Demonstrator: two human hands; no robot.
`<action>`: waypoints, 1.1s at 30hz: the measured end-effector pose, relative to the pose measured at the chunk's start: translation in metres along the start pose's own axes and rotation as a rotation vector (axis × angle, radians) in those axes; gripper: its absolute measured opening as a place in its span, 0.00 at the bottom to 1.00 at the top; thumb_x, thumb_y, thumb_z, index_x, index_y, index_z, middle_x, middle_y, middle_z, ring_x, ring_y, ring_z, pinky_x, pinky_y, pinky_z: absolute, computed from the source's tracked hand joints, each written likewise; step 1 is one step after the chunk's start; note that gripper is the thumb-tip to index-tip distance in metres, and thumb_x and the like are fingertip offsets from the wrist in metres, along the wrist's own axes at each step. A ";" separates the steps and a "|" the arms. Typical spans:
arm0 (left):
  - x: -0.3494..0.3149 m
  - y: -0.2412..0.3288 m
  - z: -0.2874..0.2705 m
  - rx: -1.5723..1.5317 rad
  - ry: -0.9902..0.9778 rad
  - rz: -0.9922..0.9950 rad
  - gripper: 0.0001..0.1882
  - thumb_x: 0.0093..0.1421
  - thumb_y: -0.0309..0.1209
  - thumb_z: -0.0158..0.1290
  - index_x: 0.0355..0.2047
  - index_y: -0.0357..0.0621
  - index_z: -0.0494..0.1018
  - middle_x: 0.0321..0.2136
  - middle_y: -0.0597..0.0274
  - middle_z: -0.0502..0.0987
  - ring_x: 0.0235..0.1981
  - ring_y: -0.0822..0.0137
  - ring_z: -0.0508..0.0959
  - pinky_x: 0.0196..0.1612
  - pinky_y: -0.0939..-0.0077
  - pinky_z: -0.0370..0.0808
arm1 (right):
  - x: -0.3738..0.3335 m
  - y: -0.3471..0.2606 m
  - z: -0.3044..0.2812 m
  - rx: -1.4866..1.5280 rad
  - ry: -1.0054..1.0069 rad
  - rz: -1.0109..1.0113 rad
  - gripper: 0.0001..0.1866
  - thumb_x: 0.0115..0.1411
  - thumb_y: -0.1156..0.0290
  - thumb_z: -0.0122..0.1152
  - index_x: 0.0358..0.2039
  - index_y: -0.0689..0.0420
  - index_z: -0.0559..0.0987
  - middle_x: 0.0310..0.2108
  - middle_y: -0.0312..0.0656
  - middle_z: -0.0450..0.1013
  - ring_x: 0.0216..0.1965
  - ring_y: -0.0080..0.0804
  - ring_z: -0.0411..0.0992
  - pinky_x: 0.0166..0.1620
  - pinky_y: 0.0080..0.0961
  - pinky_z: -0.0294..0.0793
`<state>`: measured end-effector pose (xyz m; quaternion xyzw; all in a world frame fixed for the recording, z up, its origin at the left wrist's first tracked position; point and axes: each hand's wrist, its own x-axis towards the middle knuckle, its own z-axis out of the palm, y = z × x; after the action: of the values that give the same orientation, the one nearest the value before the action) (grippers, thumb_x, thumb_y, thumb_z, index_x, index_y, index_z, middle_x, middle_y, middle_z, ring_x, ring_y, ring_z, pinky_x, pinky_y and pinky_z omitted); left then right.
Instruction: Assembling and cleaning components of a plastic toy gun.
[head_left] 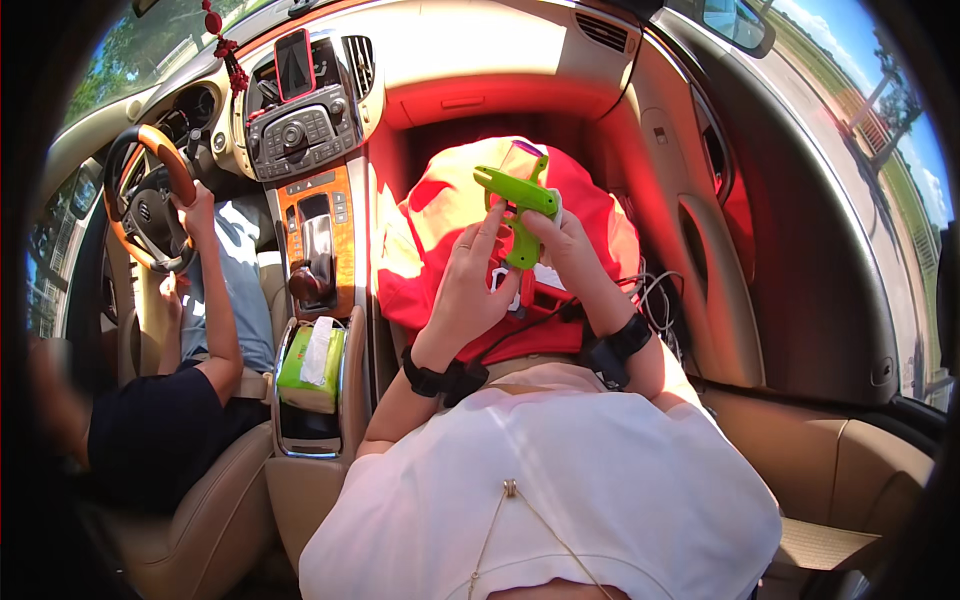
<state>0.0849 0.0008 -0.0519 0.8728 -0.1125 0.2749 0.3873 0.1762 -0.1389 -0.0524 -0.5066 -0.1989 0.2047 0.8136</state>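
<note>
Over my lap I hold a lime-green pistol-shaped gadget with a pale, clear-looking piece at its upper end. Its exact kind I cannot make out. My right hand is closed round its right side, thumb lying across the green body. On the other side my left hand grips it, long fingers against the body and thumb near the bottom of the handle. Beneath both hands spreads a bright red cloth or bag, covering my knees. A small white piece below the handle is partly hidden by my fingers.
At the left a driver's hand holds the steering wheel. Between the seats stand a gear lever and a green tissue pack. A phone is mounted above the console. Cables lie near the right door.
</note>
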 end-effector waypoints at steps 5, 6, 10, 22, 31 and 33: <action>0.006 0.000 -0.017 -0.671 0.218 -0.218 0.31 0.54 0.25 0.58 0.58 0.38 0.61 0.48 0.58 0.68 0.48 0.69 0.71 0.50 0.74 0.71 | -0.001 0.000 0.001 0.048 -0.143 0.151 0.15 0.64 0.62 0.51 0.45 0.59 0.74 0.34 0.32 0.71 0.31 0.16 0.69 0.32 0.18 0.69; 0.006 -0.001 -0.018 -1.005 0.322 -0.312 0.28 0.54 0.26 0.60 0.54 0.37 0.65 0.47 0.58 0.68 0.48 0.70 0.71 0.51 0.75 0.71 | -0.004 0.001 0.003 0.046 -0.148 0.155 0.15 0.64 0.62 0.51 0.45 0.59 0.74 0.34 0.32 0.71 0.31 0.16 0.69 0.32 0.18 0.69; -0.006 -0.014 -0.017 -1.227 0.037 -0.469 0.26 0.56 0.27 0.59 0.54 0.37 0.66 0.47 0.59 0.73 0.47 0.70 0.74 0.52 0.75 0.71 | -0.014 0.001 0.007 -0.152 -0.313 0.176 0.16 0.65 0.62 0.51 0.45 0.61 0.73 0.31 0.33 0.72 0.31 0.18 0.70 0.33 0.17 0.69; 0.002 -0.004 0.014 -1.033 0.285 -0.271 0.27 0.55 0.19 0.58 0.55 0.38 0.64 0.53 0.52 0.71 0.52 0.64 0.73 0.54 0.71 0.71 | -0.018 -0.007 0.000 -0.239 -0.197 0.266 0.23 0.64 0.48 0.49 0.29 0.57 0.74 0.15 0.34 0.69 0.15 0.18 0.66 0.17 0.13 0.60; 0.003 0.014 0.000 -1.083 -0.193 -0.287 0.38 0.48 0.20 0.64 0.57 0.41 0.57 0.43 0.59 0.72 0.46 0.69 0.75 0.46 0.77 0.75 | -0.010 -0.027 -0.030 -0.262 0.261 -0.170 0.21 0.66 0.50 0.48 0.33 0.57 0.75 0.24 0.30 0.68 0.23 0.12 0.64 0.24 0.13 0.60; 0.000 0.025 0.001 -1.067 -0.181 -0.339 0.38 0.48 0.20 0.63 0.58 0.41 0.56 0.43 0.60 0.72 0.46 0.70 0.75 0.46 0.77 0.75 | -0.016 -0.018 -0.025 -0.338 0.260 -0.257 0.21 0.67 0.51 0.46 0.33 0.57 0.75 0.24 0.30 0.69 0.23 0.13 0.65 0.25 0.14 0.61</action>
<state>0.0752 -0.0169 -0.0377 0.5821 -0.1268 0.0378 0.8023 0.1788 -0.1734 -0.0483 -0.6283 -0.1867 -0.0038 0.7553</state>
